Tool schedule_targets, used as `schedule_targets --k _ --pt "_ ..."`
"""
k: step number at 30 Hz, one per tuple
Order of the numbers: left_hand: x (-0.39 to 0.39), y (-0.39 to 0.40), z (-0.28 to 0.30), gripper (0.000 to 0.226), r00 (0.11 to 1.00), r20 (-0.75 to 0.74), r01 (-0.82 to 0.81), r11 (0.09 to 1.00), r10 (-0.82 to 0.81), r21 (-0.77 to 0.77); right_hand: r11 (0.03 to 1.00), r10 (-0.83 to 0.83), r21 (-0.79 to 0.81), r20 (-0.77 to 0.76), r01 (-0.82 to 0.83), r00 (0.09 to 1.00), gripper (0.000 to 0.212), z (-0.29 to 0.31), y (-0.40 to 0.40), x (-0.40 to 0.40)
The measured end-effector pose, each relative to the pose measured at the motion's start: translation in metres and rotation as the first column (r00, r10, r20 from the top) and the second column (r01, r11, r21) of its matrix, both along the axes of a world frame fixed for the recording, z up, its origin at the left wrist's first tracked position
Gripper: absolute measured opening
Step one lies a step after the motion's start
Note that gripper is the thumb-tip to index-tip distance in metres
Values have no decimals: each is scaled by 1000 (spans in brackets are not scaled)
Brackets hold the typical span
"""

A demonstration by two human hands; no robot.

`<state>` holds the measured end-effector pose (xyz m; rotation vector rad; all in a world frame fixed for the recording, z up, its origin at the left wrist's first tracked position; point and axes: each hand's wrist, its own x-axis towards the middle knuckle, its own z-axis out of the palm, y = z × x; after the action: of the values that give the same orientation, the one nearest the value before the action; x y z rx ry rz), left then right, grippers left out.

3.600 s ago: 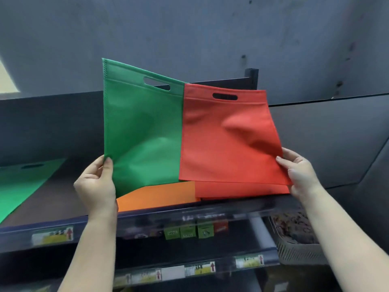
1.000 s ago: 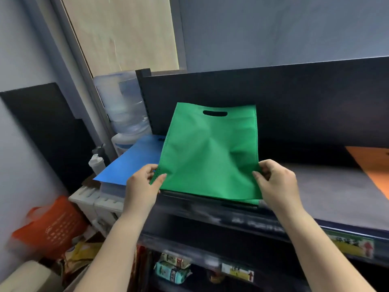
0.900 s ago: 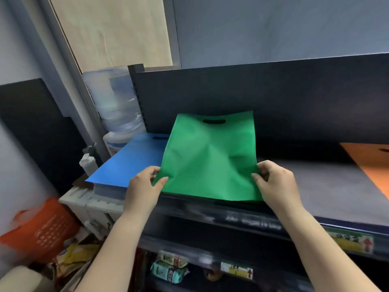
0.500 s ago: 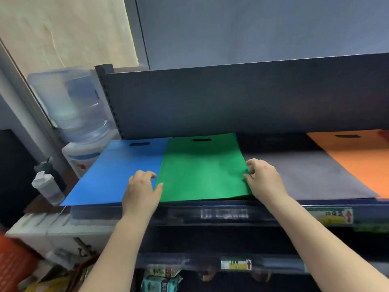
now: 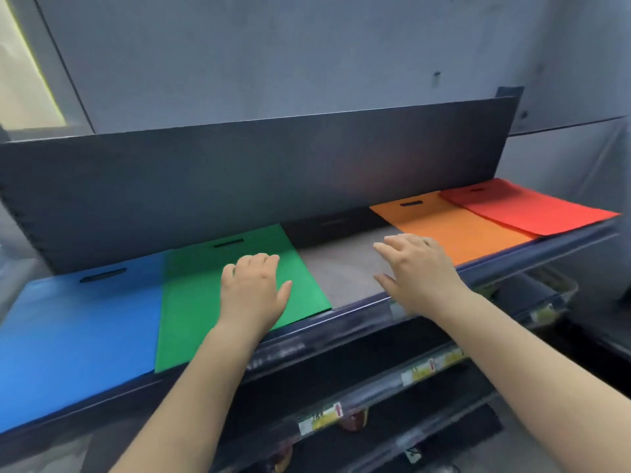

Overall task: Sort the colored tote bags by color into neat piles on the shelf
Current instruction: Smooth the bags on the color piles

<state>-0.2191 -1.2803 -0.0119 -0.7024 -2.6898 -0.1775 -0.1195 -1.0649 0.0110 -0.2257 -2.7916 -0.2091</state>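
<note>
Grey walls back a dark metal shelf [image 5: 355, 274] with a tall dark rear panel. On it, 4 flat non-woven tote bags lie side by side with handle slots toward the panel, likely so each colour keeps its own pile: a blue bag [image 5: 78, 329], a green bag [image 5: 205, 288], an orange bag [image 5: 454, 227] and a red bag [image 5: 526, 208] overlapping the orange one's right edge. Between green and orange a dark bag [image 5: 327, 227] seems to lie on the grey gap.

The left hand [image 5: 252, 288] rests palm-down on the green bag, fingers loosely together, probably flattening it. The right hand [image 5: 416, 268] is above the grey gap, fingers [image 5: 386, 245] spread, holding nothing.
</note>
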Motion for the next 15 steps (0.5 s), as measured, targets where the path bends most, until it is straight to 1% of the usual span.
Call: schedule_targets --k 2,6,11,15 --pt "5 32 7 56 997 -25 72 997 -73 -29 996 -89 23 40 89 995 54 9 21 19" --pt "20 100 21 58 980 -63 185 979 -190 -83 976 -217 31 59 216 974 53 20 69 60" --pt "56 194 33 56 939 -87 328 943 -332 -53 940 -340 23 58 339 939 59 24 146 112" --pt "94 276 35 55 905 -89 415 910 -415 -21 909 -416 33 49 415 908 60 25 215 162"
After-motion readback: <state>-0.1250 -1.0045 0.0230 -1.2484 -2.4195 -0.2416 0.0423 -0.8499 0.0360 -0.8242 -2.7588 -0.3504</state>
